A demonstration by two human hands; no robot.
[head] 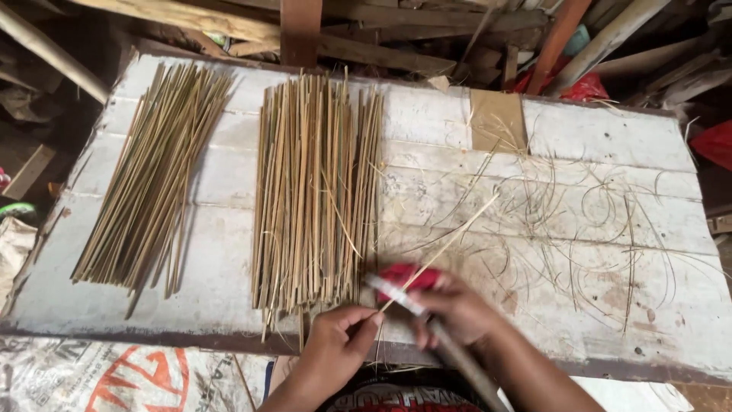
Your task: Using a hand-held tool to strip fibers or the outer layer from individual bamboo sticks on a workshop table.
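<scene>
My left hand (337,345) pinches the near end of a thin bamboo strip (450,238) that slants up and to the right over the board. My right hand (457,309) grips a knife (396,294) whose blade crosses the strip near my fingers, with a red cloth (404,276) wrapped at the fingers. Just left of my hands lies a wide pile of split bamboo strips (316,191). Farther left, a second, greener bundle of strips (156,175) lies slanted.
The work surface is a worn white wooden board (595,137). Curled bamboo shavings (579,221) litter its right half. A piece of brown cardboard (497,120) lies at the far edge. Timber and scrap wood (427,30) are stacked behind. A printed sack (114,374) lies at lower left.
</scene>
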